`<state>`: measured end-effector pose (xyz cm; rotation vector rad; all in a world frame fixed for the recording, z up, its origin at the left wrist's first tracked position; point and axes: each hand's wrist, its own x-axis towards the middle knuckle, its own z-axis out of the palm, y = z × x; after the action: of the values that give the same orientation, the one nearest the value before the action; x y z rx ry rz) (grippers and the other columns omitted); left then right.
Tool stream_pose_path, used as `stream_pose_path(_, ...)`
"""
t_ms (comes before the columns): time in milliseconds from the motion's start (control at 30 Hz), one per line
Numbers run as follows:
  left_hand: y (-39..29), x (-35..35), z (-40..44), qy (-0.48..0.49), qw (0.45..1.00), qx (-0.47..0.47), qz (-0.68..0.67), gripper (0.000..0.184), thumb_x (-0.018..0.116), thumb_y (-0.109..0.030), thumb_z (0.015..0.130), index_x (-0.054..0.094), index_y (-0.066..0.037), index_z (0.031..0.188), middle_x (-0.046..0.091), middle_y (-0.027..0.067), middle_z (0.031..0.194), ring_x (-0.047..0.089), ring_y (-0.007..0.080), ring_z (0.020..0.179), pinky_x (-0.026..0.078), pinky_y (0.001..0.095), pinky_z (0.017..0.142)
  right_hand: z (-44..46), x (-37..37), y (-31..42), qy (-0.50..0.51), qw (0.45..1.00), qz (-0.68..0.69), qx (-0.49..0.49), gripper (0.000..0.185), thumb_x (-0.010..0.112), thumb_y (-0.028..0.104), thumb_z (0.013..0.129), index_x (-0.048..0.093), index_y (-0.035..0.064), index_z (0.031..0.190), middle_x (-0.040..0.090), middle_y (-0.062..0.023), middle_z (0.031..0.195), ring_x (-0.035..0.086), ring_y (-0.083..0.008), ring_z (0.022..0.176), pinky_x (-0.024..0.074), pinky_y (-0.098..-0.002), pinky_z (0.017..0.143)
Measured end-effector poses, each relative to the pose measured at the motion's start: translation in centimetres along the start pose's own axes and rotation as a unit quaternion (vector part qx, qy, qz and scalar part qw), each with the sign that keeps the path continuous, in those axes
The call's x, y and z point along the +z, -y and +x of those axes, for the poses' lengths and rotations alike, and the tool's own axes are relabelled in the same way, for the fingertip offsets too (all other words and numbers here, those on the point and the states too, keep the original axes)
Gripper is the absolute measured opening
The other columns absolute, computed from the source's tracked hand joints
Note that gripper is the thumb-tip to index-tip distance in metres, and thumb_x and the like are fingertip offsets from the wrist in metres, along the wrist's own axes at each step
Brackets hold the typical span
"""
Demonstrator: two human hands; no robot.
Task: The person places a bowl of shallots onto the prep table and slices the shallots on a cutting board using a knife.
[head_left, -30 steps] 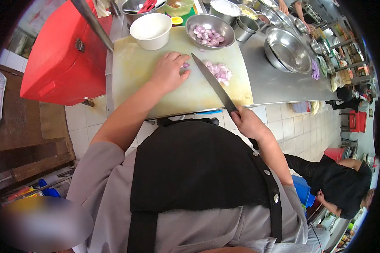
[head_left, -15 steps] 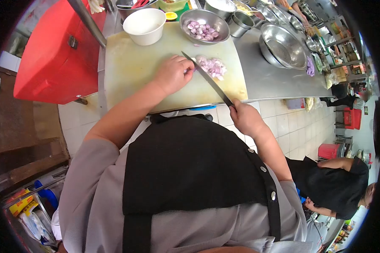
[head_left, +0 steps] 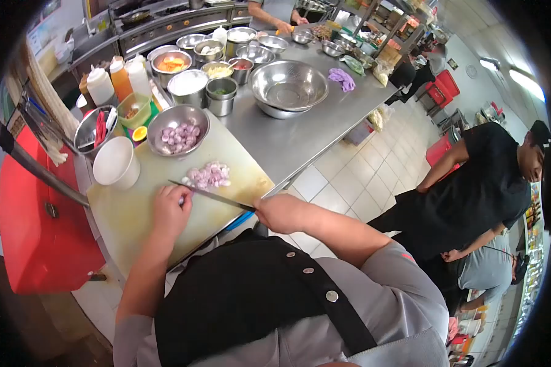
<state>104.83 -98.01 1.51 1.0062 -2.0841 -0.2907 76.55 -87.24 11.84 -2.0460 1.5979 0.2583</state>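
My right hand (head_left: 280, 212) is wrapped round the handle of a long kitchen knife (head_left: 217, 197) at the near edge of a pale cutting board (head_left: 127, 227). The blade points left, its tip close to my left hand (head_left: 170, 211). Those fingers are curled over a small purple shallot (head_left: 182, 199), mostly hidden. Just beyond the blade lies a pile of sliced shallots (head_left: 209, 175). Peeled shallots (head_left: 180, 138) sit in a steel bowl (head_left: 181, 114) at the board's far side. Left of the bowl stands a white tub (head_left: 116, 163).
Squeeze bottles (head_left: 101, 87), several steel containers (head_left: 188, 85) and a large colander-like bowl (head_left: 289, 85) stand on the steel counter (head_left: 324, 125). A red bin (head_left: 40, 226) is at left. One person in black (head_left: 471, 183) stands at right; another person's hand (head_left: 284, 27) is across the counter.
The view has swung up and to the right, bringing in more of the counter and kitchen. My hands stay at the board, the right one still gripping the knife.
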Motion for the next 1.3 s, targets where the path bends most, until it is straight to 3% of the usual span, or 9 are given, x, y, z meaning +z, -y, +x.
stream_pose_path(133, 0.0, 0.0, -0.3, -0.007, 1.000, 0.001, 0.002, 0.010, 0.075, -0.004, 0.080, 0.071, -0.006, 0.089, 0.070, 0.0128, 0.093, 0.064, 0.0358, 0.090, 0.052, 0.0464, 0.081, 2.6, 3.1, -0.6, -0.016, 0.999, 0.039, -0.013, 0.025, 0.052, 0.021, 0.101, 0.062, -0.0009, 0.108, 0.072, -0.0258, 0.096, 0.069, -0.0466, 0.095, 0.0538, -0.0556, 0.083)
stream_pose_path(367, -0.3, -0.1, -0.5, -0.004, 1.000, -0.030, 0.003, 0.012, 0.077, -0.006, 0.080, 0.072, -0.007, 0.090, 0.072, 0.0122, 0.096, 0.066, 0.0355, 0.093, 0.053, 0.0459, 0.082, 0.7, 1.1, 0.0, -0.004, 0.999, 0.043, -0.010, 0.027, 0.052, 0.023, 0.103, 0.062, -0.0010, 0.110, 0.072, -0.0264, 0.096, 0.069, -0.0482, 0.094, 0.0531, -0.0562, 0.084)
stream_pose_path(667, -0.4, 0.3, -0.3, -0.013, 0.998, -0.050, 0.023, 0.015, 0.081, -0.010, 0.079, 0.066, -0.007, 0.083, 0.065, 0.0108, 0.084, 0.063, 0.0336, 0.086, 0.051, 0.0459, 0.078, 1.8, 2.3, -0.6, -0.017, 0.994, 0.103, -0.023, 0.030, 0.052, 0.026, 0.104, 0.062, -0.0015, 0.112, 0.071, -0.0283, 0.096, 0.068, -0.0490, 0.094, 0.0527, -0.0557, 0.085)
stream_pose_path(833, -0.1, 0.4, -0.6, -0.022, 0.998, -0.031, 0.047, 0.020, 0.083, -0.014, 0.077, 0.065, -0.008, 0.083, 0.064, 0.0111, 0.090, 0.062, 0.0352, 0.090, 0.051, 0.0468, 0.080, 2.1, 3.3, -0.8, -0.010, 0.993, 0.118, -0.014, 0.030, 0.052, 0.025, 0.105, 0.062, -0.0020, 0.112, 0.071, -0.0289, 0.097, 0.068, -0.0483, 0.095, 0.0527, -0.0552, 0.086)
stream_pose_path(1167, 0.6, 0.8, -0.5, -0.028, 0.996, -0.007, 0.081, 0.016, 0.081, -0.019, 0.079, 0.070, -0.009, 0.086, 0.061, 0.0130, 0.089, 0.061, 0.0368, 0.091, 0.051, 0.0489, 0.080, 2.1, 4.1, -2.5, -0.067, 0.996, 0.054, -0.017, 0.032, 0.052, 0.027, 0.105, 0.063, -0.0012, 0.113, 0.070, -0.0298, 0.098, 0.066, -0.0498, 0.097, 0.0522, -0.0567, 0.088)
stream_pose_path(1300, 0.5, 0.4, -0.6, 0.012, 0.998, -0.055, 0.042, 0.014, 0.077, -0.019, 0.082, 0.073, -0.010, 0.092, 0.064, 0.0120, 0.094, 0.063, 0.0353, 0.095, 0.052, 0.0487, 0.083, 2.2, 3.9, -2.2, -0.080, 0.994, 0.066, -0.020, 0.028, 0.055, 0.024, 0.105, 0.061, -0.0026, 0.108, 0.070, -0.0312, 0.096, 0.066, -0.0514, 0.095, 0.0519, -0.0579, 0.084)
